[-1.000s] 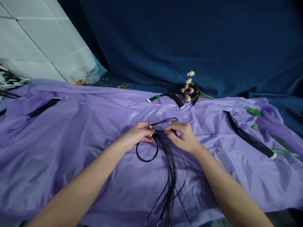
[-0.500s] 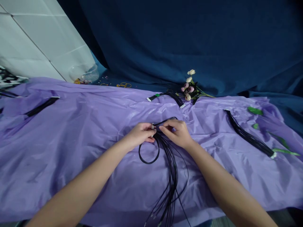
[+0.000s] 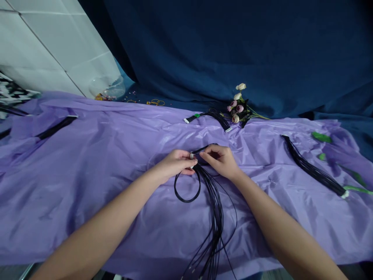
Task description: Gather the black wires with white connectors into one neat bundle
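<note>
My left hand point(image 3: 180, 162) pinches a small white connector point(image 3: 191, 156) between thumb and fingers, over the middle of the purple cloth. From it a bundle of thin black wires point(image 3: 215, 206) hangs toward the front edge, with loose tips at the bottom. A round loop of black wire point(image 3: 187, 201) dangles below the left hand. My right hand point(image 3: 220, 158) is closed just right of the connector, thumb against fingertips, at a thin black wire point(image 3: 204, 147) that curves over to it. The wire's end between those fingertips is too small to make out.
Finished-looking black wire bundles with white ends lie on the purple cloth point(image 3: 116, 155): one at the back point(image 3: 217, 116), one at right point(image 3: 314, 167), one at left point(image 3: 58, 126). Artificial flowers point(image 3: 237, 107), a clear plastic bowl point(image 3: 107, 87) and yellow rubber bands point(image 3: 155, 102) are along the back.
The whole view has shifted slightly. My right fingertips sit a little farther from the connector than before. My left hand still holds the connector.
</note>
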### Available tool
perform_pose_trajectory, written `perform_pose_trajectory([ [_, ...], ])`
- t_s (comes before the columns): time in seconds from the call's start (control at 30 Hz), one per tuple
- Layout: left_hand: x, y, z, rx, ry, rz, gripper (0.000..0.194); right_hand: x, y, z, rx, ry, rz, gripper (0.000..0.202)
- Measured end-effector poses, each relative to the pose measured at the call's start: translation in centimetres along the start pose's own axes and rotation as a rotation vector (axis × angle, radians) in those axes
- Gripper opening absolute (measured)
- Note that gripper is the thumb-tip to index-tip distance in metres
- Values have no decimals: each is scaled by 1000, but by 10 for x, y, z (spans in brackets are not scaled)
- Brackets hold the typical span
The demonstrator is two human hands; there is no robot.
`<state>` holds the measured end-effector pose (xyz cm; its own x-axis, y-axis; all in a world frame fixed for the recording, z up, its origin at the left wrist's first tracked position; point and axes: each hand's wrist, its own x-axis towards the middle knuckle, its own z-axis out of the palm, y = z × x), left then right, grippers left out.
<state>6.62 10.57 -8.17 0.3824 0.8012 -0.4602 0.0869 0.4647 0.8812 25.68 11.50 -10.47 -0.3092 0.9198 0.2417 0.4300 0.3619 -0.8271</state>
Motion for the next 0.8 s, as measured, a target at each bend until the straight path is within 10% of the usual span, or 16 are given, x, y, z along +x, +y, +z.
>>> perform_pose_trajectory([
  [0.8, 0, -1, -2, -22, -10, 16, 15, 0, 2, 4, -115, 112, -123, 20],
])
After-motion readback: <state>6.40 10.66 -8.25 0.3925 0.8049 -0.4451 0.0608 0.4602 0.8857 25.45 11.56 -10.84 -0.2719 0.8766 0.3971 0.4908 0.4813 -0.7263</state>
